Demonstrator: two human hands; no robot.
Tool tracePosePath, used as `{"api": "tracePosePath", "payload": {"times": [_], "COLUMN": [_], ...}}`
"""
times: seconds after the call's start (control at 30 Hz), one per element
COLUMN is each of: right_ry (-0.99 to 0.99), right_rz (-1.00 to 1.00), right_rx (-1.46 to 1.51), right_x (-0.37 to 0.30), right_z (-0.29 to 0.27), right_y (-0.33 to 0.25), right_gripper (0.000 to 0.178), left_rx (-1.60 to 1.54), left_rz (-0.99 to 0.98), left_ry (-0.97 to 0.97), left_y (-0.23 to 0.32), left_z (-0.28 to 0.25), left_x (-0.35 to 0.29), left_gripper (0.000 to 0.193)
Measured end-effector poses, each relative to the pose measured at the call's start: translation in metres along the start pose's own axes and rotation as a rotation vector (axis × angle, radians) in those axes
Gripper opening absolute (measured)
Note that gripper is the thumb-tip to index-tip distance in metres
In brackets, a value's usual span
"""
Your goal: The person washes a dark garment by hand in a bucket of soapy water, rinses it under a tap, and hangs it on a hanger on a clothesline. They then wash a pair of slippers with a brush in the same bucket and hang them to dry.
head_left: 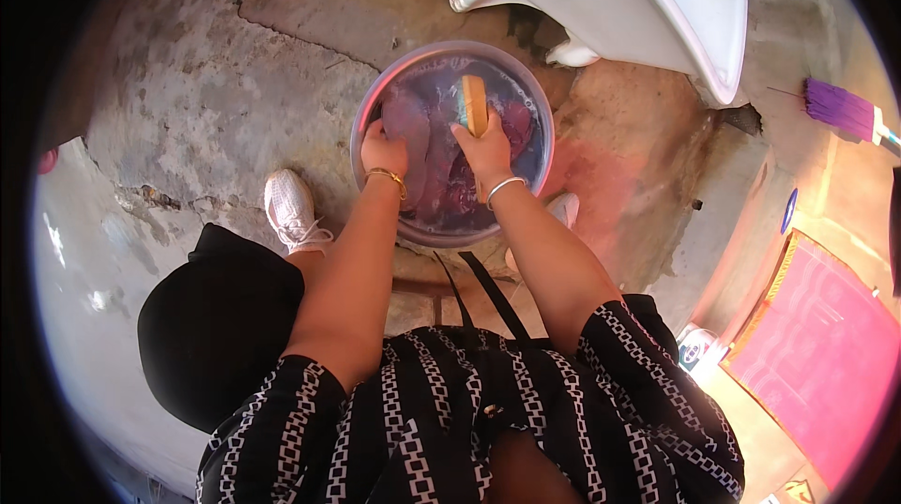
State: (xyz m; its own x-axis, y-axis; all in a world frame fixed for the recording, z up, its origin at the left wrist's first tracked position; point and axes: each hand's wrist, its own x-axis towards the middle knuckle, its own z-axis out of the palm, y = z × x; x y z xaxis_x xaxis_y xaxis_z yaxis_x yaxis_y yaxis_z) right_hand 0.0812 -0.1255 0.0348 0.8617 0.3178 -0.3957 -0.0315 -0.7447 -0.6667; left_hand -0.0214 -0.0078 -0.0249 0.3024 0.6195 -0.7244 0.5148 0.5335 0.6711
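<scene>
While the left hand [383, 152] pins the wet cloth [441, 161] in the basin [375, 100], the right hand [488, 152] grips a scrub brush [474, 102]; soaked fabric is probably heavy, limp, best gathered by its bunched folds.

both hands [436, 152] lowered, fingers curled, gripping

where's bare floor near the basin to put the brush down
Bare concrete left of the basin, above the white shoe. Crowded: the basin, filled by cloth, both hands and brush; white tub behind.
</scene>
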Motion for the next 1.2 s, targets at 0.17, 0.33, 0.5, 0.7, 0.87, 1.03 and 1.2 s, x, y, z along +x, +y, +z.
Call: {"api": "tracePosePath", "payload": {"times": [0.17,0.33,0.5,0.7,0.87,1.03,1.2], "right_ry": [-0.117,-0.130,-0.302,-0.395,-0.126,-0.217,-0.048], "right_rz": [0.154,0.268,0.292,0.219,-0.216,-0.503,-0.316], "right_rx": [-0.263,0.037,0.457,0.584,-0.181,-0.356,-0.566], "right_x": [-0.006,-0.011,-0.026,-0.055,-0.080,-0.139,-0.065], "right_z": [0.017,0.022,-0.048,-0.100,-0.084,-0.079,-0.080], "right_y": [0.003,0.020,-0.004,-0.065,-0.096,-0.081,-0.121], "right_gripper": [0.053,0.038,0.020,0.041,0.068,0.057,0.051], "left_rx": [0.316,0.292,0.443,-0.769,-1.030,-1.225,-1.078], "left_rz": [0.201,0.153,0.575,-0.255,-0.166,-0.237,-0.233], "left_ry": [0.085,0.058,0.297,-0.777,-0.829,-0.987,-0.997], "left_y": [-0.002,0.013,0.030,0.087,0.094,0.086,0.086], "left_z": [-0.002,-0.004,0.008,0.007,0.016,0.000,0.020], "left_x": [0.007,-0.007,-0.027,-0.073,-0.090,-0.081,-0.105], "left_gripper": [0.060,0.054,0.047,0.057,0.058,0.096,0.078]}}
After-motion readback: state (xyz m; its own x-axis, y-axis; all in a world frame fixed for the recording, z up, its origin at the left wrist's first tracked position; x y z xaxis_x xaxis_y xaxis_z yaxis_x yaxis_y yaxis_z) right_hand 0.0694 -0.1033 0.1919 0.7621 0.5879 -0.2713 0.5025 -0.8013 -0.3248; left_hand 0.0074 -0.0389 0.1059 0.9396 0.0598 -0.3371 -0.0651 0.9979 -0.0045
